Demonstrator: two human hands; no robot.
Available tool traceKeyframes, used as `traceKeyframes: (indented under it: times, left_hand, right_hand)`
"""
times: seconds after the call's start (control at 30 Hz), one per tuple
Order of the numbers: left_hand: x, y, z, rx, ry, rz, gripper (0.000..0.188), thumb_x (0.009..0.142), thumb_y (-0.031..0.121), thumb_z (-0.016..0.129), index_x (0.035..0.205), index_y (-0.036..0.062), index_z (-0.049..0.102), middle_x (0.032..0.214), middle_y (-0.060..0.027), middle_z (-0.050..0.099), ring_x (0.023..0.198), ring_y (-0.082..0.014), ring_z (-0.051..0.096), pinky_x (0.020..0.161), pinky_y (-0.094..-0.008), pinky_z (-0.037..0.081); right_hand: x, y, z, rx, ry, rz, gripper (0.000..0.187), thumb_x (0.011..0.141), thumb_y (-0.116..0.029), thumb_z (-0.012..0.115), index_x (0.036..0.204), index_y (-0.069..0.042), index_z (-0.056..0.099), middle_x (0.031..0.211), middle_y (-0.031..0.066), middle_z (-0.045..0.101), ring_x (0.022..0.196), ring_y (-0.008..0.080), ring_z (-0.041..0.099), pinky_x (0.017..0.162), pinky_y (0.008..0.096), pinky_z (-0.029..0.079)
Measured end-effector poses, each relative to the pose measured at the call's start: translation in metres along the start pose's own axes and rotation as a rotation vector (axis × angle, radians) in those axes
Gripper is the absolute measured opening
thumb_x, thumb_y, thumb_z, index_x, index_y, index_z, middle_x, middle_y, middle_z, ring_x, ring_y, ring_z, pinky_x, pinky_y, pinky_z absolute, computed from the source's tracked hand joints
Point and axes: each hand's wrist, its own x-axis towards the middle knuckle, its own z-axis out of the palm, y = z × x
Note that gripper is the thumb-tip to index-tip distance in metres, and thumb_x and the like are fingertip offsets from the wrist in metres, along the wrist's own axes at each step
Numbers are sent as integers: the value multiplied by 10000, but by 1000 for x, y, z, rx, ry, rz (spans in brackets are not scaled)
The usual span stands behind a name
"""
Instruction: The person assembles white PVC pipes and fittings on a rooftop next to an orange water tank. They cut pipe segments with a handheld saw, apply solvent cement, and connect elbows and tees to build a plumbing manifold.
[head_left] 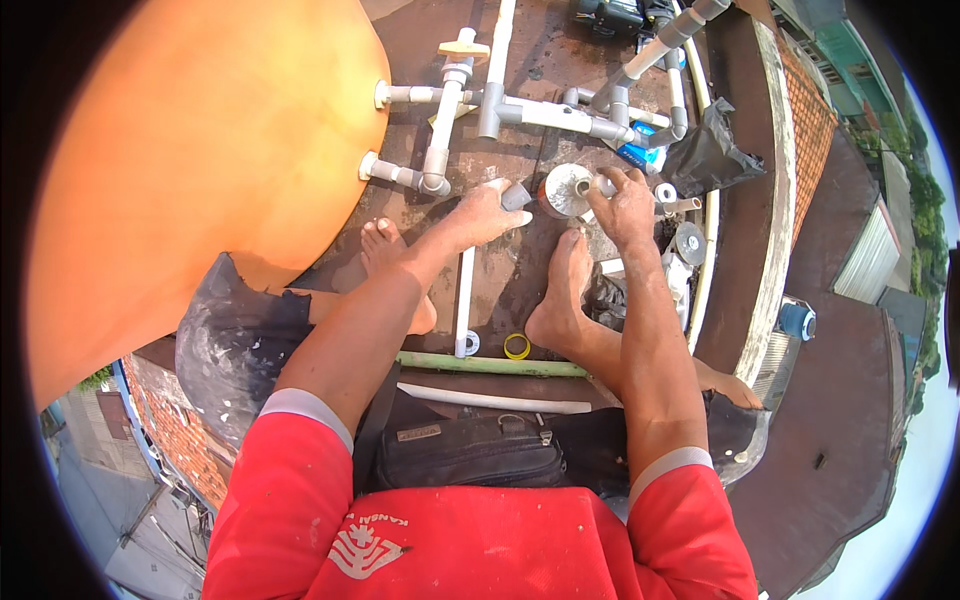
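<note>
My left hand (478, 216) is closed around a short grey pipe fitting (515, 196), its end pointing to the right. My right hand (628, 208) pinches a small pale cylindrical piece (604, 186), partly hidden by the fingers, so its kind is unclear. That piece is at the right rim of a round can (563, 192) smeared with white on top. The can stands between my hands, just beyond my right foot (565, 285). Past my left hand, white and grey pipework (545, 115) carries a valve with a pale orange handle (463, 50).
A big orange tank (210, 150) fills the left side. Tape rolls, one yellow (517, 346), lie near my feet beside a white pipe (465, 300). A black plastic bag (712, 150) and a blue packet (642, 150) sit at right. A pale ledge (775, 200) edges the roof.
</note>
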Motion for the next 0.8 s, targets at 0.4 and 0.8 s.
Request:
traceKeyframes:
  times: [0.4, 0.8]
  left_hand:
    - [-4, 1, 15, 145, 10, 150, 567, 873, 307, 836, 1315, -10, 678, 1180, -271, 755, 1103, -428, 739, 964, -490, 577]
    - [-6, 25, 35, 1, -21, 234, 515, 867, 314, 830, 1239, -17, 702, 1169, -262, 754, 1089, -446, 729, 937, -496, 574]
  right_hand:
    - [-36, 97, 36, 367, -378, 1014, 413, 1044, -378, 705, 1147, 20, 745, 956, 202, 795, 893, 341, 792, 771, 432, 633]
    - [-77, 128, 42, 806, -132, 1253, 257, 1059, -180, 635, 1184, 38, 687, 1000, 205, 768, 847, 307, 782, 729, 404, 637]
